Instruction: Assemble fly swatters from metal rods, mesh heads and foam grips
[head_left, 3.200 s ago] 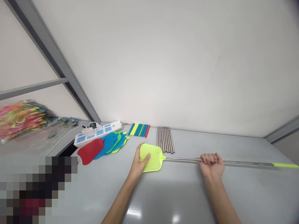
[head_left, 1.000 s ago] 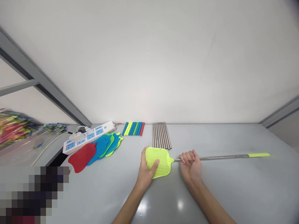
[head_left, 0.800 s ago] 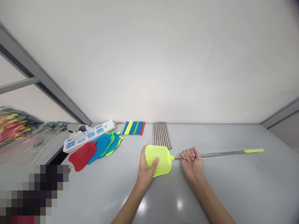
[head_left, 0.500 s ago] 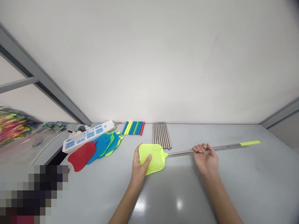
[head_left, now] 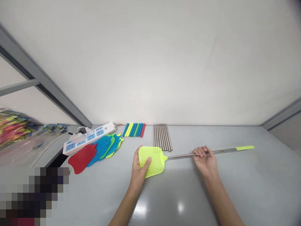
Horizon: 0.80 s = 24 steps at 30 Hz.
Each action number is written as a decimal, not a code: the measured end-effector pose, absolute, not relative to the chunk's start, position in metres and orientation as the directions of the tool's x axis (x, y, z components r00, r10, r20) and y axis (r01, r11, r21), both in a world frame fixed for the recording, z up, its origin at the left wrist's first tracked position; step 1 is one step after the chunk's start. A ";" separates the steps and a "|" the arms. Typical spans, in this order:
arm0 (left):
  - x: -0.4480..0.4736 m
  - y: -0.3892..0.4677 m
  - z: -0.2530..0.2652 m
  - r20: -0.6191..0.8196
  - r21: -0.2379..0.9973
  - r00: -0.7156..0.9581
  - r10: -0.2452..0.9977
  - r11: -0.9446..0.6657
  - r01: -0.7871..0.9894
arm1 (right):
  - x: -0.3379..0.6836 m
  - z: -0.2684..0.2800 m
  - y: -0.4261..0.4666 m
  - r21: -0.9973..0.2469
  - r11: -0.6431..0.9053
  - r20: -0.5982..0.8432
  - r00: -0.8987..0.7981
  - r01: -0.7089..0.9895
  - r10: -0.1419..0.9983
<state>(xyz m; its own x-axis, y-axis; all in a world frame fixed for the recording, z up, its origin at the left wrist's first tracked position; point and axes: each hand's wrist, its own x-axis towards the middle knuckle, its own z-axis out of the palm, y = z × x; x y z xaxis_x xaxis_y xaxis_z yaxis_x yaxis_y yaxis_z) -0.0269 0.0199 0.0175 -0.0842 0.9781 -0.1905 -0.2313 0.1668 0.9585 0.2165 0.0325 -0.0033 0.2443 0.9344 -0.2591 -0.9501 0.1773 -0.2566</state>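
A yellow-green fly swatter (head_left: 154, 160) with a perforated head, a long metal rod and a yellow-green grip at its far right end lies across both hands. My left hand (head_left: 139, 168) pinches the left side of the swatter head, thumb on top and fingers behind. My right hand (head_left: 205, 161) is turned palm up, its fingers curled around the metal rod (head_left: 180, 156) about midway along. Behind the swatter head, a row of several loose metal rods (head_left: 162, 138) lies on the grey table (head_left: 258, 188).
Several coloured grips (head_left: 134, 130) lie side by side at the back. To the left, red (head_left: 82, 158), blue and green swatter heads overlap beside a white power strip (head_left: 104, 128). Plastic bags of colourful items (head_left: 16, 128) lie farther left. A white wall (head_left: 164, 62) rises behind.
The swatter's grip end has shifted left and slightly down, toward my right hand, so the rod looks a little shorter. Both hands keep their hold.
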 end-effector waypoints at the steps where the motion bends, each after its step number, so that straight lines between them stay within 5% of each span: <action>1: -0.027 0.020 0.017 -0.194 0.957 -0.081 0.978 0.171 -0.233 | 0.213 -0.004 0.033 -0.249 0.161 -0.265 0.228 -0.955 0.937; 24: -0.020 0.018 0.007 -0.225 0.971 -0.063 0.972 0.218 -0.098 | 0.198 0.002 0.027 -0.261 0.190 -0.174 0.240 -0.946 0.955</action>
<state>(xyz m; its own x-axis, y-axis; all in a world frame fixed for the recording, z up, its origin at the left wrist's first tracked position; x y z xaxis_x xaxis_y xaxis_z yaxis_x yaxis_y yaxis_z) -0.0199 0.0184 0.0074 -0.0632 0.9723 -0.2251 -0.0975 0.2184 0.9710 0.1982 0.0268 0.0016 0.2398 0.9552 -0.1738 -0.9465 0.1901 -0.2607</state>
